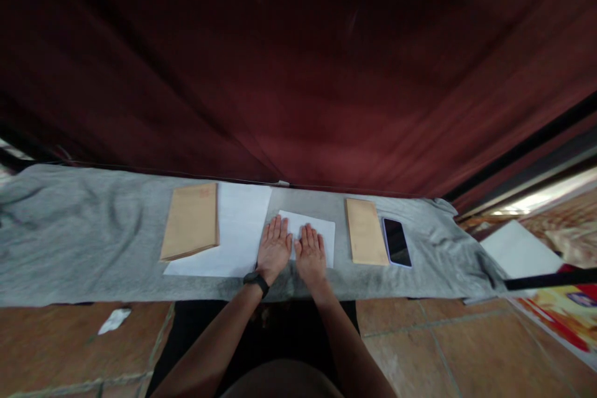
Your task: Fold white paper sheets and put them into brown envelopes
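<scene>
Flat and open, both palms are pressing: I'm holding my left hand (273,249) and right hand (310,255) on the folded white paper (321,230), mid-cloth; brown envelopes (191,221) left and right are lying unfilled.

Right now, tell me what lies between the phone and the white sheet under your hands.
In the head view, one brown envelope lies on the grey cloth between the phone and the white sheet, beside the phone.
</scene>
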A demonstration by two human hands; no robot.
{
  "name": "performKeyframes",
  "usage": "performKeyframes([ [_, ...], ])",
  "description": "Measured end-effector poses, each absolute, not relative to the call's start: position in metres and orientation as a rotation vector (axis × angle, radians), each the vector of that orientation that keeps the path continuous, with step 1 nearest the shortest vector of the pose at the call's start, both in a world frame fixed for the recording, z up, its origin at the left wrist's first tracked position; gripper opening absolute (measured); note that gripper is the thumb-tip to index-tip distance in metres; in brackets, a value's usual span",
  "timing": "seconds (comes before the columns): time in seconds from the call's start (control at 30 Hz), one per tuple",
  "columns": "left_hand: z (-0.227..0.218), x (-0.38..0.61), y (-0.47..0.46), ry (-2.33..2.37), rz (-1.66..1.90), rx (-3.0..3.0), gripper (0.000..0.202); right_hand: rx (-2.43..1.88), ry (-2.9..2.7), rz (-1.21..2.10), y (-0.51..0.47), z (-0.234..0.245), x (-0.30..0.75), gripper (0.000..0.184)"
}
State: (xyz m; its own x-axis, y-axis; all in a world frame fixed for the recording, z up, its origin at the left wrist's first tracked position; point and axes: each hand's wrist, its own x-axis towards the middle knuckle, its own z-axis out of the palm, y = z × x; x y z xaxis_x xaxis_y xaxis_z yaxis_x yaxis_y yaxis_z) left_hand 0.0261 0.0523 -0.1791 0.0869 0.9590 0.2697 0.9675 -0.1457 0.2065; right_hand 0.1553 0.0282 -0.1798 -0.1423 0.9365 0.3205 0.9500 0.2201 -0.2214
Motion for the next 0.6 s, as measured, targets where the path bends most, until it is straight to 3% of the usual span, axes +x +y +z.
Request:
performKeyframes([
  [0.43, -0.175, 0.033, 0.051, -2.066, -0.522, -2.264, 0.058, -1.861, -1.978, -0.210, 0.017, -0.190, 0.215, 0.058],
  [0.6, -0.171, 0.067, 0.047, -1.851, -0.549, -2.506, 0.055, -1.879, -1.962, -0.216, 0.017, -0.193, 0.216, 0.057],
])
